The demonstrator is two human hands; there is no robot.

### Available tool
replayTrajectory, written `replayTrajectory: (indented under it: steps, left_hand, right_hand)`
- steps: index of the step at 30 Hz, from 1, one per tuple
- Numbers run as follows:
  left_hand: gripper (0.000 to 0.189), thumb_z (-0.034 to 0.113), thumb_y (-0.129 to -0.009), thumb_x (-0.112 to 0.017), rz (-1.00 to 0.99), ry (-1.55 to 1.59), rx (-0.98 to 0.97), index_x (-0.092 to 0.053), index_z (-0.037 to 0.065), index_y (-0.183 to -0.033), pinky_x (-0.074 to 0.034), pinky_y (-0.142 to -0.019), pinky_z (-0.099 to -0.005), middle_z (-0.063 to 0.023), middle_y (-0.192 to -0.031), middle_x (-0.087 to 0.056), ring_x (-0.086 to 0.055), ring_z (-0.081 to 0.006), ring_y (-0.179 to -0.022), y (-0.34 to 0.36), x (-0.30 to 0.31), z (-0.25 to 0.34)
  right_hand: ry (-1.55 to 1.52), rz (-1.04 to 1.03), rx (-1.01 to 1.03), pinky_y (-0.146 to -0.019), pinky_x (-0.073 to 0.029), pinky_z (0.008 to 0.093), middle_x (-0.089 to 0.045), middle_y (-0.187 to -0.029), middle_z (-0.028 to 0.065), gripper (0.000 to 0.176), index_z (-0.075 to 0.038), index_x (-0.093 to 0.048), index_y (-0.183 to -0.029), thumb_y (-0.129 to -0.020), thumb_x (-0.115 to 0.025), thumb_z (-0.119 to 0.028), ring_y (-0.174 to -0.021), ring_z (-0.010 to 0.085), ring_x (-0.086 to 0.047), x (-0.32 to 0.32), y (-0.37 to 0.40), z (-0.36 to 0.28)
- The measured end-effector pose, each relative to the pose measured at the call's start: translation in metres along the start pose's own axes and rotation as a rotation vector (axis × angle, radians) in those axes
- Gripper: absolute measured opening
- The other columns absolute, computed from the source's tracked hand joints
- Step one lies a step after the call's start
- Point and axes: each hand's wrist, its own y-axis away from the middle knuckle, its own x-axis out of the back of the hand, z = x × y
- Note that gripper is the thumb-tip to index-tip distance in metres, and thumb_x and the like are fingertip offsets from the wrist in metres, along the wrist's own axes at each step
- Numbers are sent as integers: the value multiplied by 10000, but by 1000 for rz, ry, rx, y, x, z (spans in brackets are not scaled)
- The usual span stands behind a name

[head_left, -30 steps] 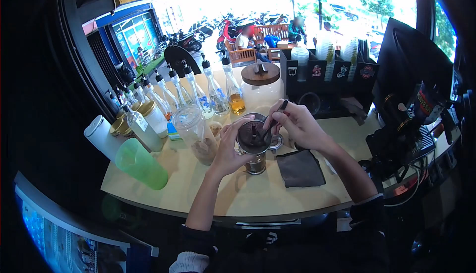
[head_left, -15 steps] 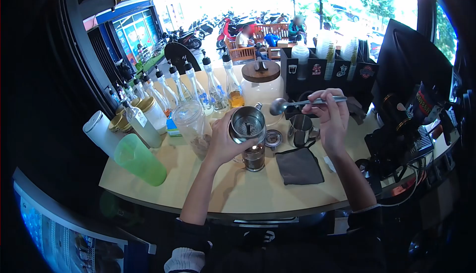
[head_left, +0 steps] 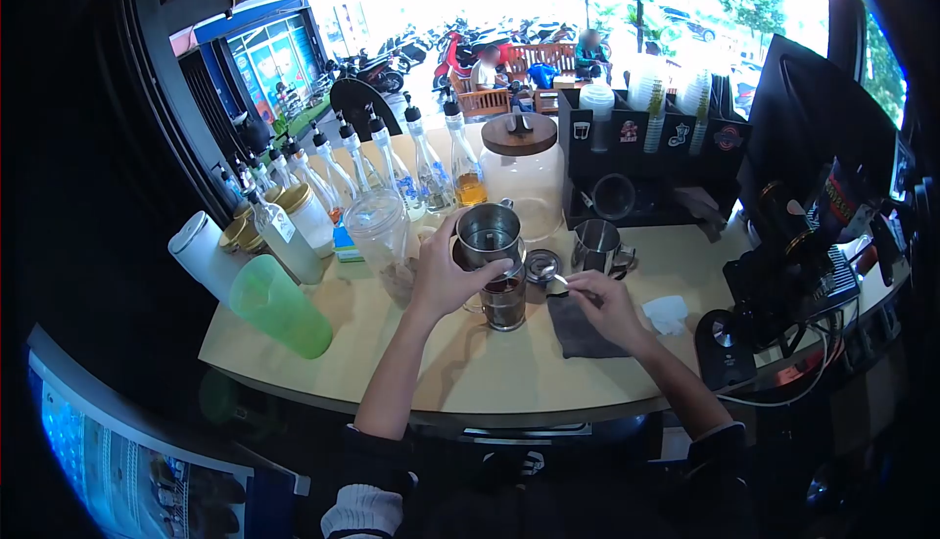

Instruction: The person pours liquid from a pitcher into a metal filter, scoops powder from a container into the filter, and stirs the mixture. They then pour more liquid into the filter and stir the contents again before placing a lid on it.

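My left hand point(head_left: 446, 280) is wrapped round a metal coffee dripper point(head_left: 489, 230), its thumb along the near side. Under the dripper stands a glass mug point(head_left: 503, 306) with dark contents; the hand hides part of where they meet. My right hand point(head_left: 609, 309) pinches a metal spoon point(head_left: 560, 281), its bowl down at a small round metal lid point(head_left: 541, 265) on the counter. A dark folded cloth point(head_left: 586, 328) lies under and beside the right hand. Just behind it is a steel pitcher point(head_left: 595, 245).
Pump bottles point(head_left: 416, 152) line the back left, near a clear plastic jar point(head_left: 377, 231) and a green pitcher point(head_left: 281, 306). A wooden-lidded glass jar point(head_left: 522, 177) and a black cup holder point(head_left: 651, 142) stand behind. White tissue point(head_left: 666, 315) and a dark machine point(head_left: 793, 245) are at right.
My right hand has come down and left with the spoon, from in the air above the steel pitcher to the small metal lid. My left hand keeps its hold on the dripper.
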Motion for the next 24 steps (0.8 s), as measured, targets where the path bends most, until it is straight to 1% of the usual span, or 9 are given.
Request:
replayTrajectory:
  steps: [5, 9, 12, 15, 17, 20, 21, 23, 24]
  left_hand:
    - [741, 300, -628, -863, 14, -9, 0, -525, 2, -1216, -457, -972, -376, -127, -1089, -653, -629, -222, -1040, 2, 1, 5]
    - [738, 322, -610, -854, 64, -7, -69, -533, -4, -1189, -498, -888, -377, -147, -1031, -673, -662, -264, -972, 3, -4, 0]
    - [731, 319, -607, -856, 84, -33, -88, -533, 5, -1183, -497, -887, -384, -142, -1034, -672, -661, -272, -974, 5, -6, -5]
    - [736, 314, -603, -859, 120, -8, -107, -528, 20, -1190, -489, -894, -396, -138, -1052, -664, -652, -277, -986, 7, -9, -10]
    - [756, 305, -595, -865, 119, 41, -137, -516, 37, -1210, -478, -908, -406, -133, -1085, -649, -633, -278, -1017, 8, -10, -14]
    - [775, 298, -596, -868, 140, 22, -145, -502, 46, -1231, -460, -932, -409, -132, -1124, -628, -608, -280, -1057, 13, -10, -14]
    - [775, 298, -596, -868, 141, 22, -145, -502, 46, -1231, -460, -932, -409, -132, -1124, -628, -608, -280, -1057, 14, -10, -16]
    - [787, 292, -605, -866, 143, 47, -143, -486, 50, -1250, -445, -952, -408, -133, -1156, -608, -585, -284, -1092, 15, -12, -21]
    - [787, 292, -605, -866, 143, 48, -145, -486, 50, -1250, -445, -952, -408, -133, -1156, -608, -585, -284, -1092, 16, -12, -21]
  right_hand:
    - [212, -152, 15, -733, -512, 335, -642, -1032, 139, 164, 9, -644, -985, -825, -613, 18, -862, 288, -647, 0, 14, 6]
    - [252, -221, 2, -756, -514, 307, -618, -1109, 129, 197, -12, -636, -1007, -812, -635, 14, -939, 251, -635, -1, 23, 19]
    - [309, -276, 17, -833, -489, 383, -605, -1112, 156, 193, 2, -621, -1007, -815, -621, -14, -993, 328, -609, 7, 20, 5]
    - [360, -134, 72, -838, -486, 384, -588, -1139, 160, 203, 0, -616, -1007, -808, -636, -30, -1019, 313, -601, 24, 1, 3]
    - [303, 264, -81, -827, -481, 379, -600, -1089, 170, 197, 11, -600, -1020, -840, -617, -68, -972, 305, -615, 40, -11, 13]
    - [458, 440, -135, -805, -476, 358, -625, -955, 148, 190, 27, -583, -1023, -907, -559, -121, -900, 287, -621, 55, -18, 57]
    - [458, 440, -134, -805, -476, 358, -625, -955, 148, 190, 27, -583, -1023, -907, -559, -121, -900, 287, -621, 58, -18, 66]
    - [159, 200, -430, -739, -454, 312, -600, -789, 80, 218, 11, -574, -951, -966, -502, -194, -768, 205, -591, 61, -16, 79]
    - [160, 201, -429, -739, -454, 312, -600, -789, 80, 218, 11, -574, -951, -966, -502, -194, -768, 205, -591, 58, -16, 83]
